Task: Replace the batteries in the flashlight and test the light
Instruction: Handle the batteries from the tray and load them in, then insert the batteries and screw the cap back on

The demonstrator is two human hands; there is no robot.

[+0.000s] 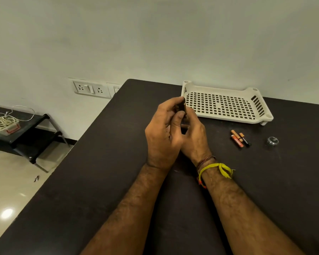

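Two bare hands meet above the middle of the matte black tabletop [99,181], clasped around a small dark cylindrical flashlight body [182,107] held roughly upright. The left hand [163,133] wraps it from the near side with thumb and fingers curled over its upper part, while the right hand [193,133] cups it from behind and below, so both are closed on the same object and most of it is hidden (only a dark sliver with a brassy rim shows between the fingers). A yellow cloth band [217,169] and thinner red and brown threads circle the right wrist.

Behind the hands, touching the wall side of the table, lies a cream perforated plastic tray [226,103], its near left corner partly covered by the fingertips. To the right, well apart from the hands, three small batteries with copper-orange and black casings [240,140] lie side by side, touching; printing runs along them, but it is too small to read with confidence. Further right sits a round silvery metal cap [273,141], alone on the table.

On the wall at left is a white switch and socket panel [92,89]. Below it, on a low black shelf rack [31,133], a clear box of tangled white cables [3,124] rests on the top tier.
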